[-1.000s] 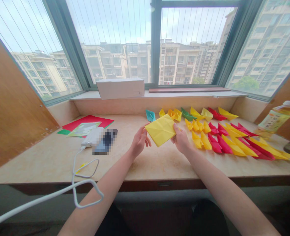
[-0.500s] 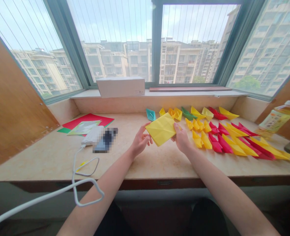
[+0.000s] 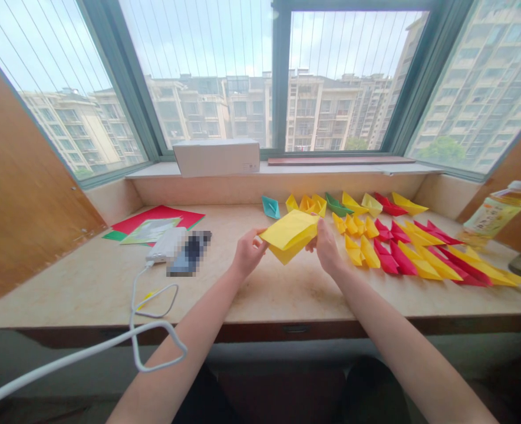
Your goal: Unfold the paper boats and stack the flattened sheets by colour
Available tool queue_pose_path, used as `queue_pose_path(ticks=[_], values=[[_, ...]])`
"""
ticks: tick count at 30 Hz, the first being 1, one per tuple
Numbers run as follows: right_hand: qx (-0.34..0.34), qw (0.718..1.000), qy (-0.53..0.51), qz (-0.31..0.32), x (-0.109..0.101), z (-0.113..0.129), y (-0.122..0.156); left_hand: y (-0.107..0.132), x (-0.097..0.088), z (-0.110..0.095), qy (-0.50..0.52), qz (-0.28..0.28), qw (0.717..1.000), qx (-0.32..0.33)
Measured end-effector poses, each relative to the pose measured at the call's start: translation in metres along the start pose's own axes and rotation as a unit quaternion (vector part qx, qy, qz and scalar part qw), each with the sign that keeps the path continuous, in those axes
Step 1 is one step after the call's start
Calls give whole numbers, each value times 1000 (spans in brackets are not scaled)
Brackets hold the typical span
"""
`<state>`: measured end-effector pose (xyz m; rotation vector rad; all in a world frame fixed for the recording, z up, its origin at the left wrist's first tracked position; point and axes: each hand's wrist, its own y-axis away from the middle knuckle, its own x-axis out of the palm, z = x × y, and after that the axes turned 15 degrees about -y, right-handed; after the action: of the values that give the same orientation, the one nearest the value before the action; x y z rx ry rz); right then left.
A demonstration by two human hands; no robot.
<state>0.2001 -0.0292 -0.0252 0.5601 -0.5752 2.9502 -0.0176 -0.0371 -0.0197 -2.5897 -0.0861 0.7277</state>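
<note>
Between my hands, above the middle of the desk, is a folded sheet of yellow paper [image 3: 289,231]. Its front edge gapes a little, showing an opening between layers. My left hand [image 3: 249,250] pinches the left corner with thumb and fingers. The right corner sits in the grip of my right hand [image 3: 325,244], whose fingertips are partly hidden behind the paper. Just beyond the paper stands a teal paper boat [image 3: 270,206]. Several small yellow paper boats [image 3: 361,251] lie close to the right of my right hand.
Rows of red paper boats [image 3: 388,257] and yellow ones fill the desk's right side, near a drink bottle [image 3: 494,212]. On the left are red paper sheets [image 3: 163,213], a white power bank [image 3: 165,244] with a cable [image 3: 132,330], and a blurred phone [image 3: 190,253]. A white box [image 3: 216,158] rests on the sill.
The yellow paper has tilted, and its layers have spread apart at the front edge. My hands have shifted slightly while keeping hold of its two corners.
</note>
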Motion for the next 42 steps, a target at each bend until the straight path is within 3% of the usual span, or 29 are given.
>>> queue_pose_path(ticks=[4, 6, 10, 13, 16, 19, 22, 25, 32, 42], values=[[-7, 1000, 15, 8, 0, 3, 2, -3, 2, 8, -102, -21, 994, -16], [-5, 1000, 19, 18, 0, 3, 3, -4, 3, 10, -99, -21, 994, -40], [-21, 999, 29, 7, 0, 0, 3, -6, -1, 6, 33, 1, 995, -90], [-38, 999, 37, 9, -1, -3, 1, -6, -3, 1, 147, 50, 982, -110], [-32, 999, 31, 20, -2, -5, -1, -5, -2, -1, 198, 86, 968, -130], [-2, 998, 15, 61, -1, -4, 2, -6, 2, 2, 195, 56, 968, -145], [42, 988, -27, 144, 3, -4, 8, -7, 4, 5, 175, 18, 974, -145], [57, 978, -88, 183, 8, -4, 12, -7, 4, 5, 163, 15, 978, -133], [32, 985, -111, 129, 7, -3, 9, -3, 14, 6, 135, 82, 984, -82], [-5, 989, -89, 116, 7, -7, 9, 1, 17, 7, 62, 86, 991, -77]])
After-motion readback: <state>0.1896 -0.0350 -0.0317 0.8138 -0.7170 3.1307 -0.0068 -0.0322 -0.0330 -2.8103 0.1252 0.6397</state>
